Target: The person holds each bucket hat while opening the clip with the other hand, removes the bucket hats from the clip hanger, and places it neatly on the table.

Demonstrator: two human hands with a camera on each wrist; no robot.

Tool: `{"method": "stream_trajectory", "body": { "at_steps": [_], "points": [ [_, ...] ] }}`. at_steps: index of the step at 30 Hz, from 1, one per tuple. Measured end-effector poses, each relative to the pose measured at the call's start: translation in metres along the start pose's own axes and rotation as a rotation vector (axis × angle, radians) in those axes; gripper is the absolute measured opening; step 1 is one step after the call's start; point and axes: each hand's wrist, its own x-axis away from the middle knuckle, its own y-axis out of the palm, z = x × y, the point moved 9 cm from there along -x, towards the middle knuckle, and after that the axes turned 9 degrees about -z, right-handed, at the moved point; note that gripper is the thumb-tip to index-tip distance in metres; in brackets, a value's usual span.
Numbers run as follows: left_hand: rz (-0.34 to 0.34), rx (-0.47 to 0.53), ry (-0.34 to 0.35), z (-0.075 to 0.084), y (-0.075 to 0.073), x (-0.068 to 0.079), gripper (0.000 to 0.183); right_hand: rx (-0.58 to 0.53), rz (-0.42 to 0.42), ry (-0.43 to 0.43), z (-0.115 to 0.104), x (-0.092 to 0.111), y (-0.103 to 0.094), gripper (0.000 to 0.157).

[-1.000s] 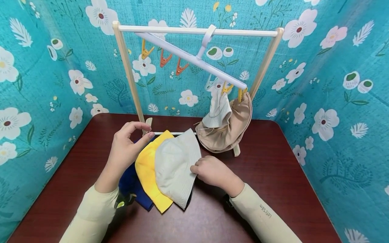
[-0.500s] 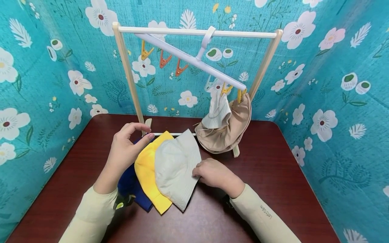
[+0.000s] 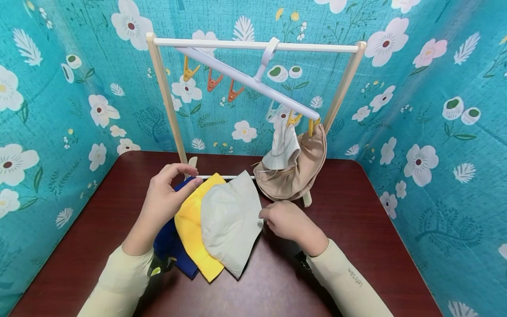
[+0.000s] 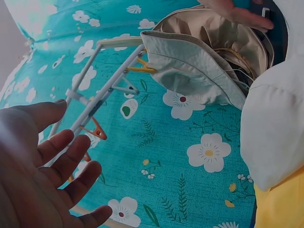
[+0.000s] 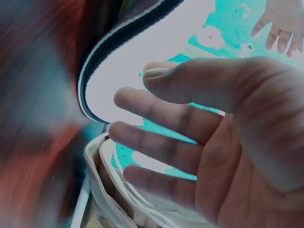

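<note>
Three bucket hats lie overlapping on the table: a light grey hat (image 3: pixel 227 215) on top, a yellow hat (image 3: pixel 194 226) below it and a dark blue hat (image 3: pixel 172 246) at the left. My right hand (image 3: pixel 289 222) is at the grey hat's right brim edge. In the right wrist view its fingers (image 5: pixel 156 142) stretch out apart from the thumb, beside a brim with a dark underside (image 5: pixel 92 71). Above the blue and yellow hats is my left hand (image 3: pixel 164 193), thumb and fingers apart, holding nothing. The left wrist view shows its fingers (image 4: pixel 71 161) loosely spread.
A wooden rack (image 3: pixel 166 97) stands behind the hats. From its bar hangs a tilted white clip hanger (image 3: pixel 245 81). Clips at its low right end hold a small pale hat (image 3: pixel 285 149) and a beige hat (image 3: pixel 310 160). Orange clips (image 3: pixel 214 81) hang free at the left.
My right hand has drawn back to the right, from over the grey hat's brim to its edge. The left hand stays in nearly the same place. The hats remain where they were.
</note>
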Motion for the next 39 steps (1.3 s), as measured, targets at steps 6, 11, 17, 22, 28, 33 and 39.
{"method": "stream_trajectory", "body": {
  "at_steps": [6,11,17,22,28,33,39],
  "points": [
    [-0.008,0.010,0.014,0.002,0.003,0.000,0.028,0.013,0.035,0.074,0.010,0.003,-0.009,0.017],
    [-0.023,0.010,0.017,0.004,0.004,0.002,0.028,-0.015,0.041,0.090,0.015,0.004,-0.018,0.015],
    [-0.066,-0.005,0.047,0.012,0.013,-0.001,0.030,-0.025,0.067,0.093,0.018,0.009,-0.033,0.013],
    [-0.083,-0.020,0.105,0.025,0.023,-0.004,0.030,-0.018,0.036,0.177,0.028,0.016,-0.037,0.017],
    [-0.003,-0.002,0.159,0.037,0.019,-0.008,0.030,-0.064,0.003,0.358,0.046,0.027,-0.043,0.010],
    [0.025,0.041,0.168,0.044,0.022,-0.015,0.037,-0.129,0.018,0.471,0.058,0.036,-0.051,0.023],
    [0.005,0.096,0.188,0.055,0.035,-0.029,0.040,-0.212,0.065,0.574,0.070,0.046,-0.058,0.005]
  ]
}}
